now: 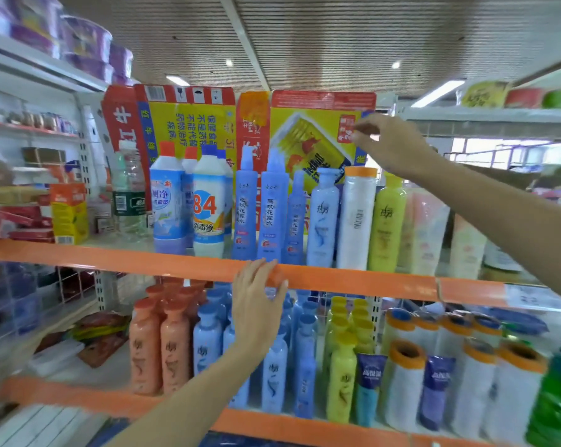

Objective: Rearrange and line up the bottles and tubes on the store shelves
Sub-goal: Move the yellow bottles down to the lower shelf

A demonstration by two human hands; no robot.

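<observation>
On the upper shelf (337, 279), behind its glossy orange front lip, the bottles stand upright in a row. From the left there is a clear ribbed water bottle (129, 195), then white cleaner bottles (189, 201) with orange and blue caps, then three slim blue spray bottles (268, 214), a curvy pale blue shampoo bottle (322, 221), a white orange-capped cylinder (356, 221) in shiny film, and a matte yellow-green bottle (387, 224). All have their long axes vertical; the third spray bottle sits a little farther back than its neighbours.

The left hand (256, 314) is open and flat, fingers resting on the orange lip directly below the spray bottles and holding nothing. It is the nearer hand to that group, which lies just above and beyond its fingertips.

The right hand (390, 141) is raised, fingers pinched together at the right edge of the flattened red and yellow cardboard (318, 137) that backs the shelf; whether it truly grips the card I cannot tell. The white cylinder and yellow-green bottle stand below it.

On the lower shelf (272, 424), smooth plastic bottles (274, 375) in orange, blue and yellow stand in files, with soft purple tubes (371, 388) among the white cylinders farther right.
</observation>
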